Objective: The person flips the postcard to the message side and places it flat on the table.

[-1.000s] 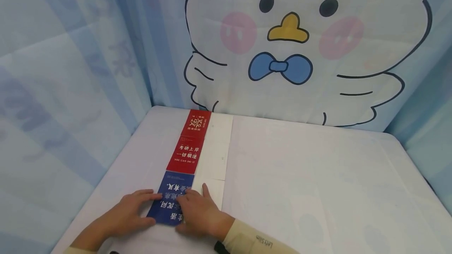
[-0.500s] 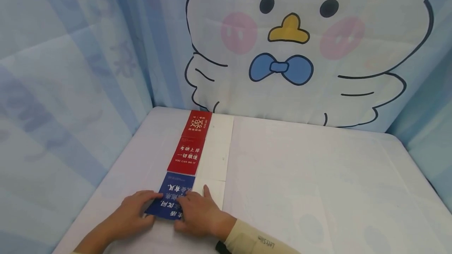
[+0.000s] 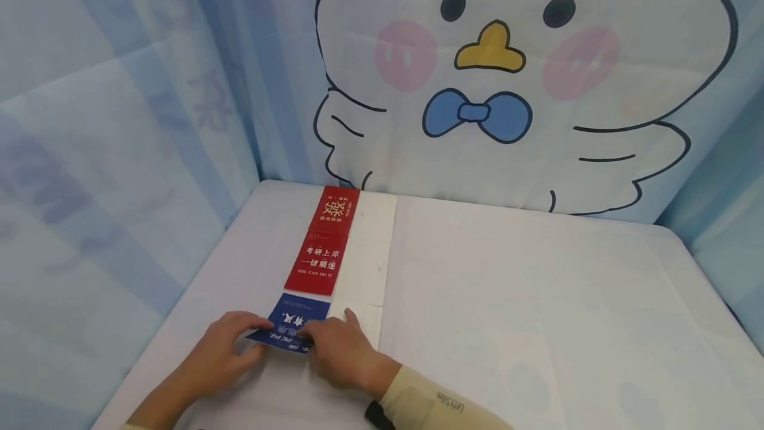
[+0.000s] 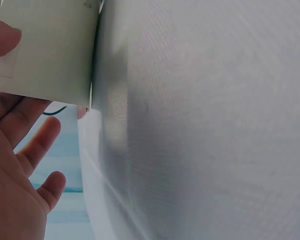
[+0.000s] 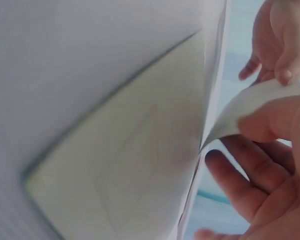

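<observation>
Over the last second, the near edge of the blue cover (image 3: 290, 319), just short of the red cover (image 3: 315, 263) on the counter (image 3: 507, 297), had been raised, its corners pinched by the left hand (image 3: 228, 352) and right hand (image 3: 345, 354); lifting was judged unfinished

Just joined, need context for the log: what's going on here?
A person's left grip and right grip pinch the near end of a blue card, holding it bent up off the white table. Beyond it, two red cards lie in line. Pale panels run along the right side of the row.
</observation>
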A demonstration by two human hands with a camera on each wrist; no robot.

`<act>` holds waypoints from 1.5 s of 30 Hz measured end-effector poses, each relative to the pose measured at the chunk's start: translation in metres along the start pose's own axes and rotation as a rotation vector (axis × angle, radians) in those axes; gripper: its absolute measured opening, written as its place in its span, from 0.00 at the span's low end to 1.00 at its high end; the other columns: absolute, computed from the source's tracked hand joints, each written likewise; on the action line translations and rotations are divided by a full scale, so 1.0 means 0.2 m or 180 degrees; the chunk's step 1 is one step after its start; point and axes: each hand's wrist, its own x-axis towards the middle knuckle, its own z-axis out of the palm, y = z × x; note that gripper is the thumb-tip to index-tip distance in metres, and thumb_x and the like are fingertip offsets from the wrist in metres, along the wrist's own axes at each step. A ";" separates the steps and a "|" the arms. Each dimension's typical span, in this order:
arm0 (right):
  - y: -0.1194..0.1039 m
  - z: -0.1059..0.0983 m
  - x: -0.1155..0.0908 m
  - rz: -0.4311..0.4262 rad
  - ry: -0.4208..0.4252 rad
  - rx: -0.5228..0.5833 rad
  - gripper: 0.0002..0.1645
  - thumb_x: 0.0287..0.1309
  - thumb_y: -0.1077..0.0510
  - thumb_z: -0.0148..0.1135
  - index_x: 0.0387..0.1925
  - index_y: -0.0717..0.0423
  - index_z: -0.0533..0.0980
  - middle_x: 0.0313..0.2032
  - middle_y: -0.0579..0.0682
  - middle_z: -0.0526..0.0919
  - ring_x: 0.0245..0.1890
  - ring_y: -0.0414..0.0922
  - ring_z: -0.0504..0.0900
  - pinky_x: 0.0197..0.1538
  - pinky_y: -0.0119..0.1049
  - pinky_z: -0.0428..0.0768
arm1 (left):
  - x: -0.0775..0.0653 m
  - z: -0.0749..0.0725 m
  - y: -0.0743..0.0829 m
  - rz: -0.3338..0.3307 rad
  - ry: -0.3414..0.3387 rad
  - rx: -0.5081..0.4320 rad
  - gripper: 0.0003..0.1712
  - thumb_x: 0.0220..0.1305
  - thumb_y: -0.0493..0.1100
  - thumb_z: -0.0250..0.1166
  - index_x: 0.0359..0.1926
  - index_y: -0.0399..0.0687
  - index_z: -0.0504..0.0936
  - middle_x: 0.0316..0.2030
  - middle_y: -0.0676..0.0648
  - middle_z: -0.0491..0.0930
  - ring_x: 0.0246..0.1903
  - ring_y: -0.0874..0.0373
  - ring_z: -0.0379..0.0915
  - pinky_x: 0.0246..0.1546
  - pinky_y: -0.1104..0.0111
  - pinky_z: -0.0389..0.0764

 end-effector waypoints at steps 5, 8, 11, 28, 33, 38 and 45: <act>0.02 -0.01 0.00 -0.0076 0.0328 0.0437 0.13 0.64 0.62 0.60 0.49 0.56 0.81 0.41 0.44 0.87 0.46 0.38 0.83 0.65 0.52 0.70 | 0.02 0.01 -0.01 0.0001 0.0150 0.0038 0.24 0.52 0.26 0.70 0.52 0.43 0.83 0.50 0.44 0.81 0.54 0.43 0.73 0.56 0.43 0.75; 0.03 -0.02 0.00 -0.0049 0.0386 0.0600 0.12 0.65 0.62 0.60 0.49 0.56 0.81 0.41 0.43 0.87 0.46 0.38 0.83 0.66 0.49 0.70 | 0.04 0.02 -0.02 -0.0109 0.0167 0.0072 0.26 0.52 0.21 0.67 0.52 0.41 0.83 0.50 0.42 0.80 0.55 0.41 0.72 0.57 0.43 0.74; 0.02 -0.03 0.01 -0.0039 0.0457 0.0680 0.12 0.66 0.61 0.60 0.49 0.56 0.81 0.42 0.43 0.87 0.44 0.38 0.82 0.61 0.41 0.74 | 0.06 0.02 -0.01 -0.0264 0.0189 0.0064 0.23 0.54 0.21 0.66 0.51 0.39 0.82 0.51 0.39 0.79 0.55 0.39 0.72 0.57 0.42 0.73; 0.04 -0.03 0.00 0.0100 0.1513 0.2159 0.10 0.66 0.60 0.63 0.46 0.56 0.73 0.42 0.48 0.83 0.39 0.38 0.81 0.44 0.28 0.81 | 0.06 0.00 0.06 0.0296 0.1314 -0.0335 0.25 0.54 0.21 0.69 0.48 0.34 0.68 0.38 0.40 0.79 0.37 0.50 0.82 0.40 0.66 0.85; 0.04 -0.04 0.01 0.0100 0.1710 0.2205 0.07 0.66 0.63 0.62 0.44 0.58 0.75 0.39 0.48 0.83 0.37 0.38 0.80 0.41 0.28 0.81 | 0.06 -0.01 0.07 0.0240 0.1349 -0.0371 0.22 0.53 0.21 0.70 0.46 0.36 0.72 0.36 0.44 0.79 0.35 0.56 0.79 0.36 0.80 0.79; 0.04 -0.04 0.01 0.0174 0.1662 0.2101 0.10 0.66 0.64 0.62 0.48 0.60 0.78 0.44 0.50 0.82 0.38 0.39 0.81 0.42 0.28 0.82 | 0.07 -0.02 0.08 0.0072 0.1127 -0.0329 0.19 0.58 0.25 0.69 0.51 0.35 0.78 0.42 0.42 0.82 0.39 0.51 0.80 0.40 0.70 0.84; 0.05 -0.02 0.02 0.0342 0.1341 0.1950 0.14 0.66 0.65 0.60 0.52 0.61 0.77 0.45 0.49 0.79 0.39 0.39 0.81 0.42 0.27 0.81 | 0.09 -0.03 0.09 -0.0395 0.0641 -0.0243 0.21 0.63 0.29 0.66 0.58 0.34 0.78 0.43 0.41 0.80 0.42 0.50 0.80 0.44 0.58 0.84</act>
